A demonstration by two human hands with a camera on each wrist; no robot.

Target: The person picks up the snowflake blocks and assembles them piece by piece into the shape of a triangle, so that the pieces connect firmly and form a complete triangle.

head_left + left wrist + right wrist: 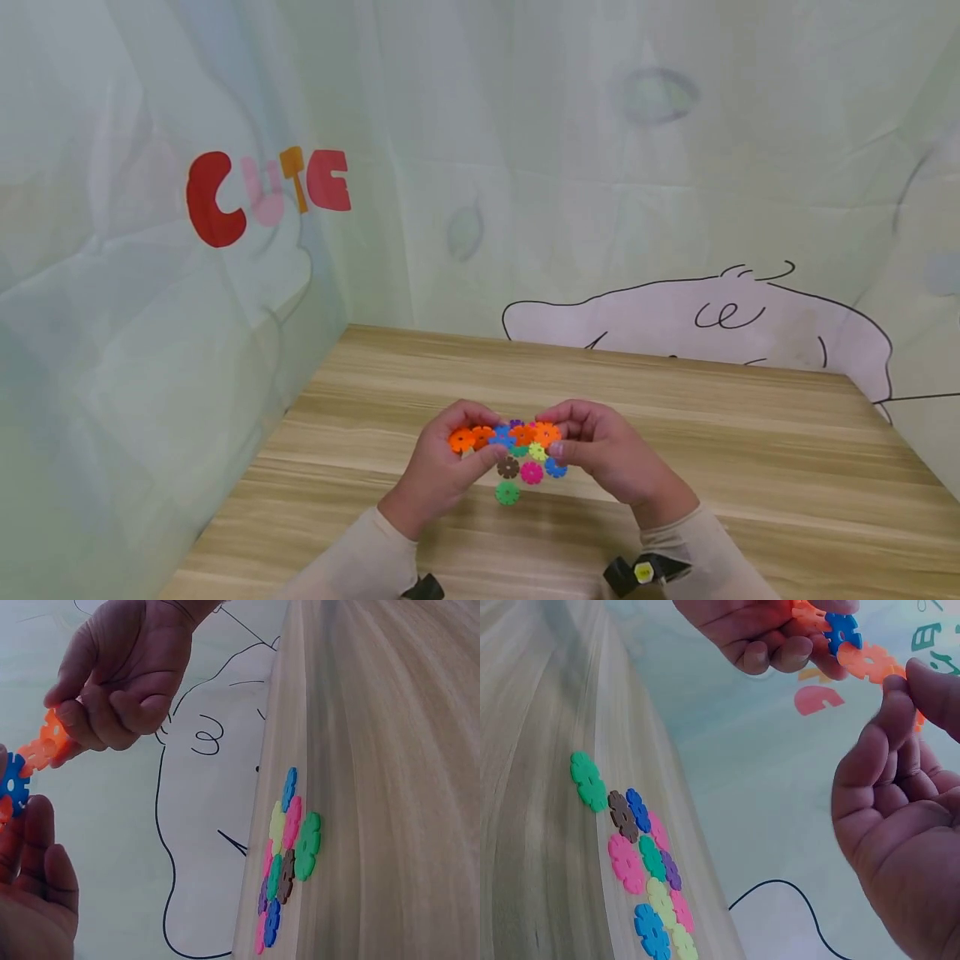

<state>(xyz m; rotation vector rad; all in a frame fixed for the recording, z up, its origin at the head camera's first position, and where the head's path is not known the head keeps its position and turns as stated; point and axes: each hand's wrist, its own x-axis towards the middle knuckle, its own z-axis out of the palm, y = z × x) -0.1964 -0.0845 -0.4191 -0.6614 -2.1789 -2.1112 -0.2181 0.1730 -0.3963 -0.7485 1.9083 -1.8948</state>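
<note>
A short chain of linked plastic snowflake discs, orange with one blue disc in it, is held up above the table between both hands. My left hand grips the chain's left part; in the right wrist view its fingers are around an orange disc beside the blue disc. At the other end, my right hand pinches an orange disc between thumb and fingers. Below the chain, loose discs lie on the table: green, brown, pink, blue and yellow. The chain hides some of them.
The wood-grain table meets hanging cloth walls at its left and back edges. Red and orange letters are on the left cloth, and a line-drawn figure shows behind the table's far edge. Purple and more pink discs lie in the loose group.
</note>
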